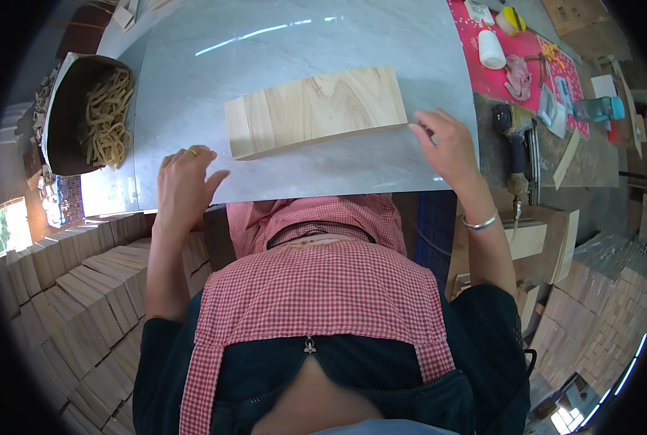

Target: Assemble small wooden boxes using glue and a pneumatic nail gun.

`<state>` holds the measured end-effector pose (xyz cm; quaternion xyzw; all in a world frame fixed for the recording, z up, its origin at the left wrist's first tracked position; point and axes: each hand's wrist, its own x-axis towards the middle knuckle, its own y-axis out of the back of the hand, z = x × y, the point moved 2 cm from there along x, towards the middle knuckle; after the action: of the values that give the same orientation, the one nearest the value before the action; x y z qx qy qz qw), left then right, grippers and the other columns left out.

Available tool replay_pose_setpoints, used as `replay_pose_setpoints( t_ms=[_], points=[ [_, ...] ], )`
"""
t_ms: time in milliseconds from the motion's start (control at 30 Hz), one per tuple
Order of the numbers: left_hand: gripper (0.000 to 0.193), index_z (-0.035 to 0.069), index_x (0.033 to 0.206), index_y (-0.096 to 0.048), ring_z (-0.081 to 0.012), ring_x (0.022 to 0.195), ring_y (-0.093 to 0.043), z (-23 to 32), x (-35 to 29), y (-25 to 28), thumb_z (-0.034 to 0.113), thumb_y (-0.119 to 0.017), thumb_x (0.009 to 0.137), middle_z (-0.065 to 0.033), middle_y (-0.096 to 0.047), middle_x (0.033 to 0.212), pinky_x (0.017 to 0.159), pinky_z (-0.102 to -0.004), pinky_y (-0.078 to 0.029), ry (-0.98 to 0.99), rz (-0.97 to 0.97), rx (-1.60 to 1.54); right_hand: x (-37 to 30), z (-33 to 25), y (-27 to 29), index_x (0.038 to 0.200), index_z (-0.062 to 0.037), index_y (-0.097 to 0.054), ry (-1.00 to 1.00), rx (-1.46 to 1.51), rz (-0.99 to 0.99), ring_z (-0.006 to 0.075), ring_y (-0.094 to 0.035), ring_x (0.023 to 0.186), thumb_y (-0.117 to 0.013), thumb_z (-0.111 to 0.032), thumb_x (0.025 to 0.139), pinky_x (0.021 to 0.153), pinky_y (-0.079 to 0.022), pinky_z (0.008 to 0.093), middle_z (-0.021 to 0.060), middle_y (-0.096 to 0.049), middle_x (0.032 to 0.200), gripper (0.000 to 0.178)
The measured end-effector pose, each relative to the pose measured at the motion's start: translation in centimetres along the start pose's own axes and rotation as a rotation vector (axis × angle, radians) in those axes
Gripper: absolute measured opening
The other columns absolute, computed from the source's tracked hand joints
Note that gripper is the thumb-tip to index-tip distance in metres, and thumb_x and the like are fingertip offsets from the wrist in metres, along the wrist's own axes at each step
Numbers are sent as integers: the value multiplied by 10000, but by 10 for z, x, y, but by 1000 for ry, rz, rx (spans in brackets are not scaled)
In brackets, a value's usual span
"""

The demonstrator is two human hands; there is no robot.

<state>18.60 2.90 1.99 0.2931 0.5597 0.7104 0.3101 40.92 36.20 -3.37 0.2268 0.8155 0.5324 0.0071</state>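
Observation:
On the grey marble-patterned tabletop (280,181) lies a light wooden piece (323,105), longer than it is wide. Straight lines cross its left part, but I cannot tell whether it is one board or several pieces set together. My left hand (186,177) hovers by the table's front edge, left of the wood and apart from it. Its thumb stands away from the fingers, with nothing held. Close to the wood's right end is my right hand (445,145), fingers loosely bent and thumb apart, also without anything in it.
A box (66,119) of tan bands (110,119) stands at the table's left. To the right lie a pneumatic nail gun (513,134), a white bottle (491,49), a pink cloth (518,76) and a bluish bottle (599,109). Stacked wooden pieces (95,290) fill the lower left.

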Motion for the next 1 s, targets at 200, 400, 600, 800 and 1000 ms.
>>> replay_pose_setpoints(
  t_ms=[200,400,600,800,1000],
  points=[
    [362,81,927,-652,-302,1299,-515,74,58,-4,378,-810,794,-109,-540,1446,1091,-471,-399,-355,133,-147,-60,102,55,1256,12,-614,-339,-468,386,357,-628,988,-727,-240,884,915,-509,421,198,-661,1115,463],
    [554,77,929,-621,-333,1343,-475,118,117,-79,544,-814,703,-150,-494,1483,1133,-483,-356,-471,166,-87,-94,171,54,1296,46,-567,-673,-526,90,401,-643,911,-722,-326,867,884,-522,456,254,-662,1094,588],
    [554,60,995,-647,-321,1307,-496,122,122,-89,485,-815,681,-145,-532,1428,1118,-468,-367,-384,-89,-229,-86,194,65,1228,69,-597,-584,-622,104,409,-656,809,-710,-314,852,801,-538,464,248,-698,977,549],
    [597,53,1103,-666,-296,1222,-530,118,120,-100,445,-801,674,-120,-580,1338,1092,-444,-383,-399,92,-251,-52,100,112,997,74,-672,-829,-25,60,232,-582,488,-742,-273,841,517,-493,357,119,-661,673,387],
    [536,68,1020,-623,-279,1175,-537,115,116,-101,420,-826,671,-100,-577,1327,1077,-427,-389,-418,217,-242,-32,-27,111,984,61,-683,-824,282,-42,146,-533,473,-782,-153,854,479,-457,295,71,-663,705,270]
  ],
)
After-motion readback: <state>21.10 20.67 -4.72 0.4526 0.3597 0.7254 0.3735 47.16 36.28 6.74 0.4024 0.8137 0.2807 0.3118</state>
